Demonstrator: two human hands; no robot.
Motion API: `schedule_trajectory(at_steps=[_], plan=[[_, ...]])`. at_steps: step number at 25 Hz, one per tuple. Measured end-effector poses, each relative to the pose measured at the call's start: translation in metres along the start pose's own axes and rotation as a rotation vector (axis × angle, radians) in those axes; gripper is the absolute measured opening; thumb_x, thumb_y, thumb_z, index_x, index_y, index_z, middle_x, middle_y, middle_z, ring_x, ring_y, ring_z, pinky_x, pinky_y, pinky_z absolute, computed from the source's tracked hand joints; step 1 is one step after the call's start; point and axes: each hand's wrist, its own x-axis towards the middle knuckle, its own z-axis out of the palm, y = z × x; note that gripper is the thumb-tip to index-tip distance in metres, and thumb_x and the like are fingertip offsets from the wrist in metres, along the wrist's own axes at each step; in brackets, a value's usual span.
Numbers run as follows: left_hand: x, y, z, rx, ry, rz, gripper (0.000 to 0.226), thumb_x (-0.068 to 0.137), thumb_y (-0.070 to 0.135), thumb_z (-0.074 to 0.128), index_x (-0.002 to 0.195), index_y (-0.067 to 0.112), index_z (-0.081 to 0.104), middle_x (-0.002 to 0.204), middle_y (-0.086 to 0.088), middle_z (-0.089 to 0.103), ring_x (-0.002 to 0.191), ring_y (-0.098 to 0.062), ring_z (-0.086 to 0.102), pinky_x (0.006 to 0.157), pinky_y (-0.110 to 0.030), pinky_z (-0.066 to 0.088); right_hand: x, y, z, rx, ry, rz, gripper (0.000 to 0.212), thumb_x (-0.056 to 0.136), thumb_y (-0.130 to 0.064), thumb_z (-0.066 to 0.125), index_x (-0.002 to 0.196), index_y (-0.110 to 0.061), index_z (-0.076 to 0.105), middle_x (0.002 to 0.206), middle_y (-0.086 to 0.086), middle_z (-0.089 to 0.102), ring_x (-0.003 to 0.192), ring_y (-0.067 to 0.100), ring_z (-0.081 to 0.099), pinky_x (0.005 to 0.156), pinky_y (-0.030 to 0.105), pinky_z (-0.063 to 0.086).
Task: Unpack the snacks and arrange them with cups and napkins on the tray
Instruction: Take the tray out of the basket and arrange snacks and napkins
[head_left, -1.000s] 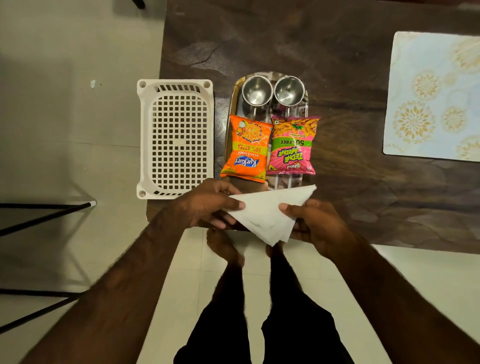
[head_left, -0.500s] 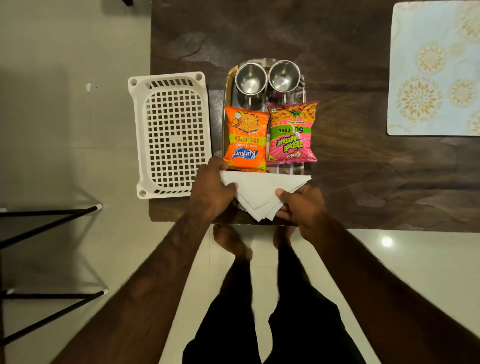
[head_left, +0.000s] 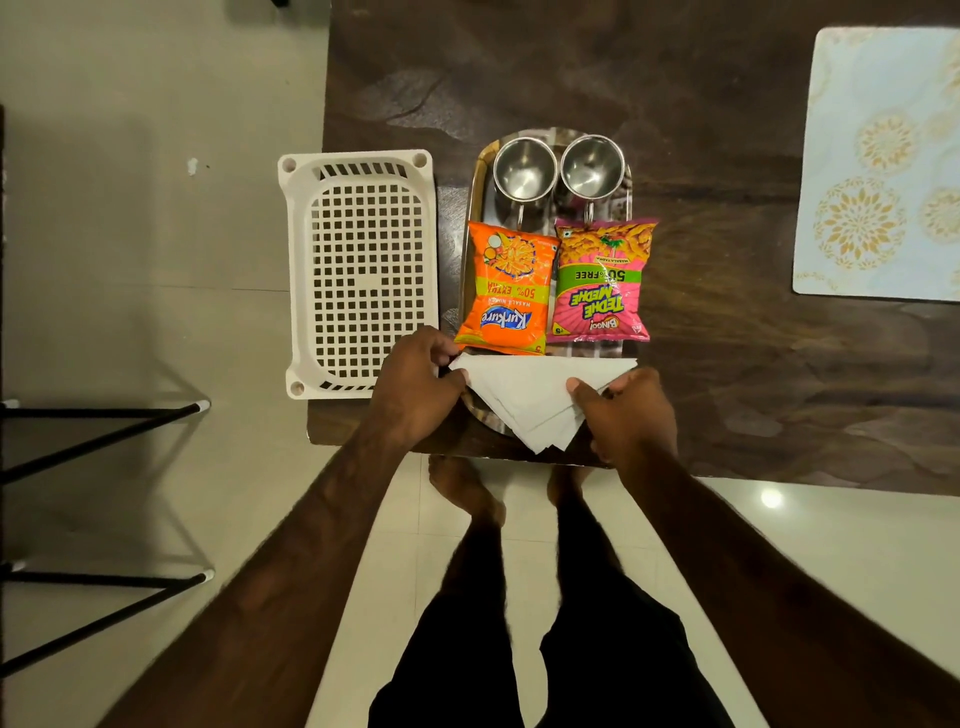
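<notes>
A steel tray (head_left: 470, 244) lies on the dark table with two steel cups (head_left: 524, 169) (head_left: 592, 166) side by side at its far end. In front of them lie an orange snack packet (head_left: 506, 291) and a pink snack packet (head_left: 602, 280). White napkins (head_left: 530, 397), folded into a triangle, rest on the tray's near end just below the packets. My left hand (head_left: 415, 384) pinches the napkins' left corner. At the right corner, my right hand (head_left: 623, 415) grips them with its thumb on top.
A white plastic basket (head_left: 358, 270) with a lattice bottom sits left of the tray at the table's left edge. A patterned placemat (head_left: 883, 166) lies at the far right. The table's near edge runs just under my hands. Black metal legs (head_left: 104, 431) stand on the floor at left.
Both hands have carried the folded napkins forward from over the table's edge and set them down on the tray's near end, flush below the two packets.
</notes>
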Motion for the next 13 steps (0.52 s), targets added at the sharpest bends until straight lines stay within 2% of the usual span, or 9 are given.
schedule_trajectory(at_steps=[2,4,6,9,11,13], plan=[[-0.001,-0.001,-0.005,-0.063,0.024,-0.028,0.017,0.089,0.011,0.07,0.101,0.019,0.062,0.101,0.0,0.063,0.093,-0.03,0.069,0.082,-0.051,0.06,0.001,-0.002,-0.005,-0.041,0.06,-0.082,0.033,0.091,-0.043,0.078,0.086,-0.027,0.05,0.086,-0.005,0.067,0.08,0.027,0.071,0.065,0.034,0.058],[0.001,-0.004,-0.011,-0.133,0.077,-0.09,0.012,0.09,0.009,0.066,0.1,0.016,0.064,0.096,-0.002,0.064,0.093,-0.031,0.07,0.08,-0.047,0.061,0.002,-0.007,-0.012,-0.07,0.091,-0.171,0.031,0.093,-0.029,0.075,0.075,-0.025,0.049,0.074,-0.009,0.061,0.071,0.017,0.065,0.057,0.023,0.039],[0.002,-0.01,-0.023,-0.135,0.169,-0.123,0.012,0.089,0.007,0.065,0.096,0.017,0.065,0.093,-0.003,0.065,0.092,-0.028,0.068,0.085,-0.046,0.059,0.001,-0.015,-0.016,-0.092,0.057,-0.268,0.033,0.093,-0.021,0.073,0.071,-0.024,0.048,0.069,-0.009,0.058,0.064,0.009,0.057,0.057,0.023,0.036],[-0.002,-0.031,-0.044,0.194,0.222,0.004,0.026,0.08,0.007,0.072,0.103,0.015,0.065,0.108,-0.008,0.067,0.104,-0.025,0.063,0.097,-0.043,0.054,-0.011,-0.042,-0.011,-0.071,-0.099,-0.464,0.039,0.093,-0.016,0.076,0.071,-0.026,0.045,0.064,-0.01,0.053,0.063,0.009,0.051,0.062,0.028,0.041],[-0.004,-0.043,-0.051,0.492,0.109,0.1,0.044,0.075,0.012,0.076,0.117,0.014,0.065,0.121,-0.009,0.065,0.115,-0.031,0.058,0.101,-0.045,0.05,-0.022,-0.062,0.001,-0.078,-0.202,-0.601,0.041,0.092,-0.014,0.076,0.071,-0.027,0.044,0.062,-0.008,0.049,0.061,0.007,0.048,0.061,0.028,0.041],[-0.003,-0.052,-0.049,0.681,0.001,0.154,0.048,0.077,0.016,0.075,0.124,0.016,0.064,0.125,-0.009,0.061,0.117,-0.033,0.056,0.099,-0.046,0.05,-0.033,-0.082,0.017,-0.095,-0.261,-0.693,0.039,0.091,-0.016,0.076,0.071,-0.027,0.043,0.06,-0.007,0.047,0.059,0.01,0.046,0.062,0.031,0.04]])
